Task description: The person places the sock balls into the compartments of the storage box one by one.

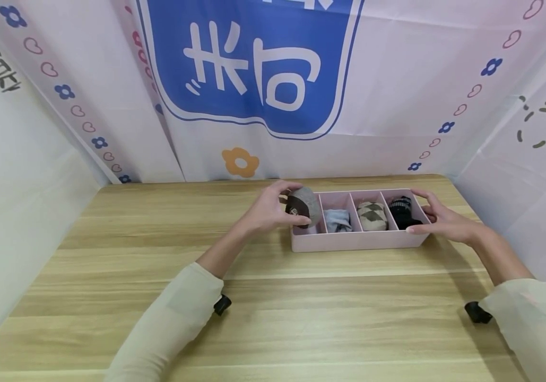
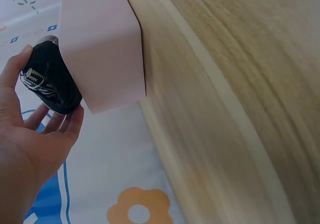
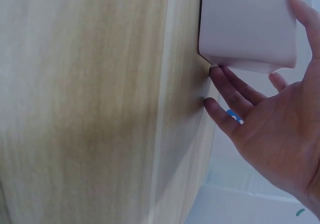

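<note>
A rolled sock [image 1: 305, 206], grey with a dark brown part, is held between the thumb and fingers of my left hand [image 1: 273, 208] over the leftmost compartment of a pink divided box [image 1: 358, 242]. The left wrist view shows this sock [image 2: 50, 79] beside the upper edge of the box [image 2: 102, 49]. My right hand [image 1: 449, 220] grips the box's right end, thumb at the front corner and index finger at the back corner. Other fingers touch its end wall in the right wrist view. The other compartments hold a light blue sock [image 1: 338, 220], a beige argyle sock [image 1: 372, 216] and a black sock [image 1: 404, 215].
The box stands near the back edge of a wooden table [image 1: 253, 307]. Behind the table hangs a printed white cloth [image 1: 373, 143], with more cloth at both sides. Black devices [image 1: 222, 304] show at both sleeves.
</note>
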`<state>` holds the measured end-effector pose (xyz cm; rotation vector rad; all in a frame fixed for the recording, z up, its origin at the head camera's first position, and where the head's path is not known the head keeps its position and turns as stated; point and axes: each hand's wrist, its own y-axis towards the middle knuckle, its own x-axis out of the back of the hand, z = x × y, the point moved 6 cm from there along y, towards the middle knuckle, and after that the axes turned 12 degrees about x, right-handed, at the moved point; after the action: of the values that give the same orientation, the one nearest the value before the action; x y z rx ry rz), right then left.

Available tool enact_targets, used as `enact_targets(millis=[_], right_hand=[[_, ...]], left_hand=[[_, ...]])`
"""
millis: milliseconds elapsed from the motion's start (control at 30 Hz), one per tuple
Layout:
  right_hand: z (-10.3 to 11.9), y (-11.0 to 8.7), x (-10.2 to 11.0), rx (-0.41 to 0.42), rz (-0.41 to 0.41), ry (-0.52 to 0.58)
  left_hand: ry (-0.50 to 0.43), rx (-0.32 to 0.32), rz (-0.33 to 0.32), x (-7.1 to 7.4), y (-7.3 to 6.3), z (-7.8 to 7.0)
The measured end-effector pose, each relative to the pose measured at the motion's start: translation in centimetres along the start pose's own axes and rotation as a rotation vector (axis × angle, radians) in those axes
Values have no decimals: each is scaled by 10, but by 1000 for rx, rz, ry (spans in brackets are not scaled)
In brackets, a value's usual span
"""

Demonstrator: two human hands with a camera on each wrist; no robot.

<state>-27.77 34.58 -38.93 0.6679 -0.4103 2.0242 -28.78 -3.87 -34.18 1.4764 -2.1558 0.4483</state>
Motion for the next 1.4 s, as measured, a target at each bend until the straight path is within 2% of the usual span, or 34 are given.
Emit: enact_targets(millis=[267,500,1033,1400], right_hand=[[-1,-1,-1,-6,5,-4],[-1,0,-1,-7,4,-6],[2,-1,-1,-3,3,-15],[2,-1,-1,-7,-1,-7]], left_hand=[[46,-25,21,-6,10,-3],[137,-68,16,-9,14,-6],[194,-50,50,-11,22,-2],[217,-54,120,-14,26,3]])
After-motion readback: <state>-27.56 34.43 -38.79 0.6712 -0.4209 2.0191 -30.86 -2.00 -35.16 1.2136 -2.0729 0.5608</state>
